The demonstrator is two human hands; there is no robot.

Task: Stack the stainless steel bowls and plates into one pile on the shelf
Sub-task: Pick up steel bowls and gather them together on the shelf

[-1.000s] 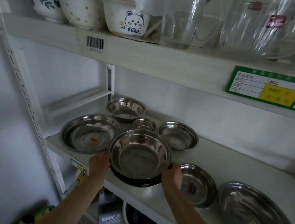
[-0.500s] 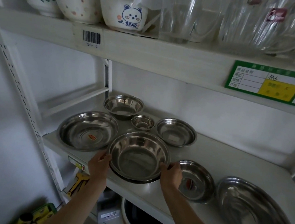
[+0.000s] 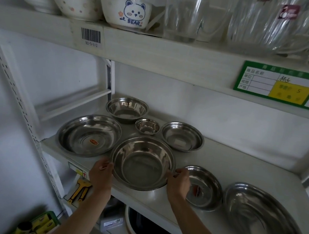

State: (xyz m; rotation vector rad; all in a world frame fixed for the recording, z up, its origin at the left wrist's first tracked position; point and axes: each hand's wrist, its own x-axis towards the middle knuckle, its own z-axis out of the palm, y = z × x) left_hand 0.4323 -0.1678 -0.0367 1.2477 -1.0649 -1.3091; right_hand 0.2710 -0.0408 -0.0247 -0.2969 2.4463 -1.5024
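Now both hands grip the rim of the big steel bowl, which sits near the front edge of the white shelf, nested in a darker dish whose edge shows beneath it; the left hand curls its fingers over the bowl's left rim, and the right hand pinches the right rim; the right hand also overlaps the near edge of a shallow plate just beside the bowl; further right lies a large oval platter, apart from the plate; to the left of the held bowl rests a wide round plate with a small red sticker at its centre, its rim close to the bowl's; behind stand a medium deep bowl, a tiny bowl and a shallow dish with a pale label inside, each separate from the others; on the shelf above, ceramic bowls, one of them a bear-printed bowl, stand beside clear glass jugs; a barcode sticker and a green label card are fixed to that upper shelf's front edge.
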